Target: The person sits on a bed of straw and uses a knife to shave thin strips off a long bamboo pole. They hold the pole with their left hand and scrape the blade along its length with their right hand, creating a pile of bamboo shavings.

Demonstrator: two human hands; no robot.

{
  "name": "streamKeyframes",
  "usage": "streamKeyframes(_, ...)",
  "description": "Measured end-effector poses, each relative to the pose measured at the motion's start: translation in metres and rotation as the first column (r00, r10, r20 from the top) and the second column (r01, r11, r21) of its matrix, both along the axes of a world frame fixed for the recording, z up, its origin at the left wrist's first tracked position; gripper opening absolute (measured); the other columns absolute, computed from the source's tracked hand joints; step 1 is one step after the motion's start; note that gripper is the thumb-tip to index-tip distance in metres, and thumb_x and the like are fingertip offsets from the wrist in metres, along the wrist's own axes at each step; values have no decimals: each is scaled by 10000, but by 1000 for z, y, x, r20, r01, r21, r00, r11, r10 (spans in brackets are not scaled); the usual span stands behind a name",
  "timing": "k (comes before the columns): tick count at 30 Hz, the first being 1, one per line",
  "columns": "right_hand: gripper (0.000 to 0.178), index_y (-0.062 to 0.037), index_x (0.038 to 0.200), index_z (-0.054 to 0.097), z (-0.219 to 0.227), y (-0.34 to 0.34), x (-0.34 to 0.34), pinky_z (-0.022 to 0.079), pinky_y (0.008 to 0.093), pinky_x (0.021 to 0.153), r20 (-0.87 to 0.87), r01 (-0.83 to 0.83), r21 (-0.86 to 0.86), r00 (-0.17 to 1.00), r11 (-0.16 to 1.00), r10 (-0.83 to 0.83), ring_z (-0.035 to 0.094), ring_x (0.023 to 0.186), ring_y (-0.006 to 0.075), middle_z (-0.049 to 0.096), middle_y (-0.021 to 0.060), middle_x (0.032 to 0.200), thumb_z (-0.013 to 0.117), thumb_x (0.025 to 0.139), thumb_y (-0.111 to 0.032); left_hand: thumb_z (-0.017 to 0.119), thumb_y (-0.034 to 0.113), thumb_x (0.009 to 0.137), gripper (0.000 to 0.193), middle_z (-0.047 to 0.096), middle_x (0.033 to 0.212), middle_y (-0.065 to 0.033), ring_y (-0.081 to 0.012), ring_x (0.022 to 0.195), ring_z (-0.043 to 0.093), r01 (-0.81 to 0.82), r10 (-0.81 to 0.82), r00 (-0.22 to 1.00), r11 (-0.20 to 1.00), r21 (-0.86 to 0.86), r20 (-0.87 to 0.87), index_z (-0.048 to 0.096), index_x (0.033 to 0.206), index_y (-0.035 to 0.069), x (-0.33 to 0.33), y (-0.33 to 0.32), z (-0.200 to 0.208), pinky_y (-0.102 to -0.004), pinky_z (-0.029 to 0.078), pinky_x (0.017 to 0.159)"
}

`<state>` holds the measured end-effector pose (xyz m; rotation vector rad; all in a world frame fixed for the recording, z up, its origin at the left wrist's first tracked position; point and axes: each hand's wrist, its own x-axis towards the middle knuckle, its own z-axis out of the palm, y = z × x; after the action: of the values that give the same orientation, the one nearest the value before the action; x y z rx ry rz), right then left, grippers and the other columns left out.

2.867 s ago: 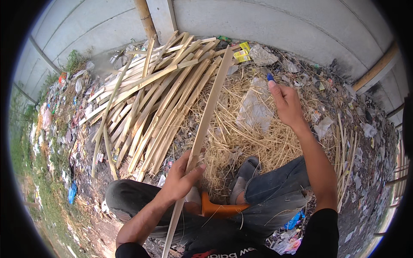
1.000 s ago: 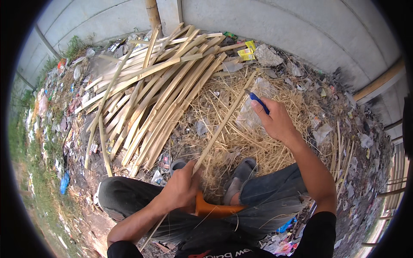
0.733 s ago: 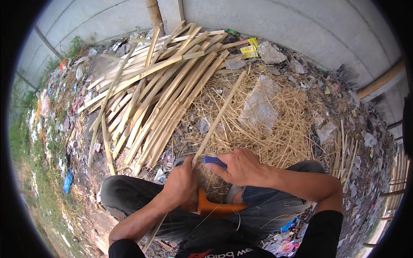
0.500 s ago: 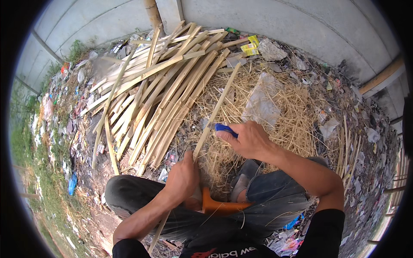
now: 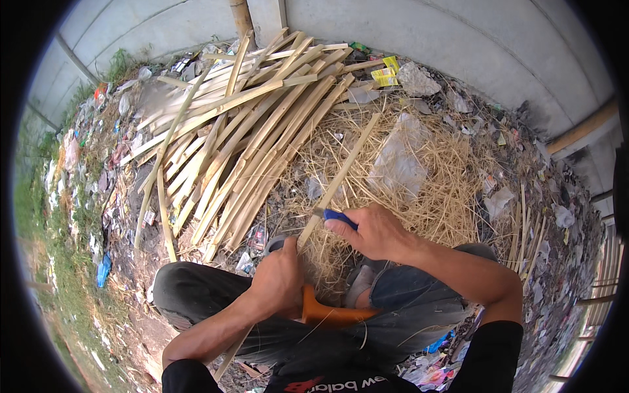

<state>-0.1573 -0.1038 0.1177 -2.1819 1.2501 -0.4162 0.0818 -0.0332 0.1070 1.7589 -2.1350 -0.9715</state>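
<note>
A long bamboo strip point(image 5: 348, 164) slants up and away from my lap, its lower end passing under my left forearm. My left hand point(image 5: 278, 276) is closed around the strip close to my knees. In my right hand point(image 5: 377, 230) is a knife point(image 5: 341, 219) with a blue handle, gripped in the fist. Its short blade lies against the strip a little above my left hand. Between my legs shows part of an orange object point(image 5: 331, 314), its kind hard to tell.
A large pile of split bamboo strips point(image 5: 262, 141) lies ahead and left. Thin shavings point(image 5: 445, 177) cover the ground ahead and right, around a pale slab-like piece point(image 5: 401, 157). Behind stands a grey wall point(image 5: 419, 39). Litter is strewn on both sides.
My right hand and the knife have moved slightly down and nearer along the strip, toward my left hand. The strip's far end has shifted a little right and nearer.
</note>
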Motion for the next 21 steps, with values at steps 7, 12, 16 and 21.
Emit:
streamKeyframes(7,770,15,666,595,-15,-144,-169,417,422,580,0,746,-56,664,663,-747,515,558,279,536,118,589,436,1034,-643,590,56,935,290,616,700,-319,-513,706,646,116,-105,968,992,39,-227,472,1159,-85,-3,8,15,-599,471,627)
streamKeyframes(12,565,-39,758,583,10,-119,-158,377,323,573,342,698,76,652,712,-676,464,588,126,485,-10,614,535,1053,-519,544,183,1046,247,634,684,-207,-381,659,657,90,-6,945,966,242,-326,545,1137,-47,0,-6,31,-464,490,611)
streamKeyframes(16,486,-25,857,626,30,-74,-90,367,345,516,248,453,-79,872,888,-423,457,526,155,506,27,588,559,1053,-465,471,280,1098,334,645,677,-86,-183,632,646,100,30,923,944,316,-382,613,1062,-21,6,-11,31,-377,494,598)
streamKeyframes(21,595,7,836,655,17,6,-5,503,499,534,-22,-57,46,998,997,58,639,553,423,595,197,561,491,1048,-524,465,295,1097,373,625,681,-63,-163,643,614,86,80,900,931,355,-428,613,956,-17,5,-23,35,-351,483,611)
